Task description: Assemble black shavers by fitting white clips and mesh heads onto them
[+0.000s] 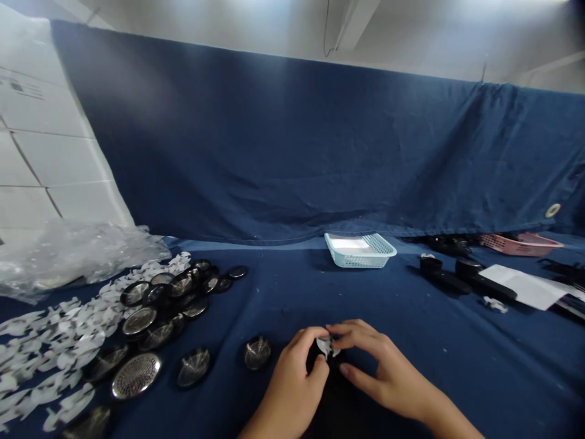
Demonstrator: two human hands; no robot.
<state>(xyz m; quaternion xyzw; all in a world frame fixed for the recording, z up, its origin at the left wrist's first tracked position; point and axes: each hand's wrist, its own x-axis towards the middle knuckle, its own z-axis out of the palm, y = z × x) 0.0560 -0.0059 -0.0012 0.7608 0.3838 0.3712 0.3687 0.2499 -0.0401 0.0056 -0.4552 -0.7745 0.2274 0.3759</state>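
Observation:
At the lower middle, my left hand (299,372) is closed, its thumb and index finger at a small white plastic piece (324,346). This piece sits at the round top of a black part (336,402) that runs down toward the bottom edge. From the other side my right hand (379,366) curls around the same top, its index fingertip by the white piece and its thumb lower at the black rim. The fingers hide much of the contact. Just left of my hands lies a round black cap with a dark mesh face (257,352); another such cap (193,367) is farther left.
On the left are piled black mesh caps (158,332), many white plastic pieces (77,335) and clear plastic bags (77,253). A light blue basket (361,261) stands at the back. To the right lie black handled parts (443,277), white paper (525,285) and a pink basket (521,245).

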